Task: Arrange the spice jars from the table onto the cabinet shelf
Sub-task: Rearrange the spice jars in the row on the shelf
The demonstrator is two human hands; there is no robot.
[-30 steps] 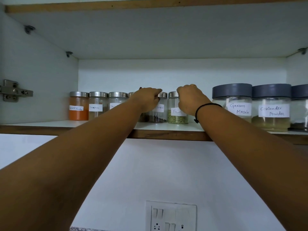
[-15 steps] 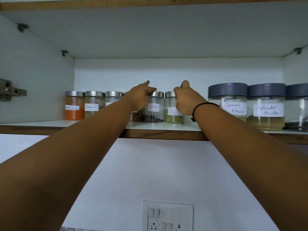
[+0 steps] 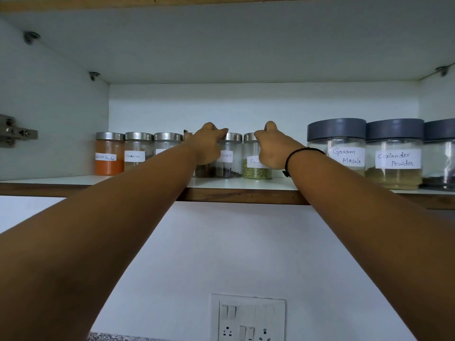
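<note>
Six steel-lidded glass spice jars are shelved; a dark-filled jar is gripped by the left hand, the green fennel jar by the right hand.

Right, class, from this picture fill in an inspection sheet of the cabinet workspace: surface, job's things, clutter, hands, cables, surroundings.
surface: white shelf with a wooden front edge; jars stand in one row.
job's things: six steel-lidded jars, upright: chili jar, cinnamon jar, third jar with its label covered, fourth jar mostly hidden, cloves jar, fennel jar.
clutter: grey-lidded jars at the right: Garam Masala, Coriander Powder, edge jar cut off by the frame.
hands: left hand lies over the fourth jar, grip unclear; right hand curls over the fennel jar's lid; black wristband on the right wrist.
cables: nothing seen.
surroundings: hinge on the left wall; switch plate below.
</note>
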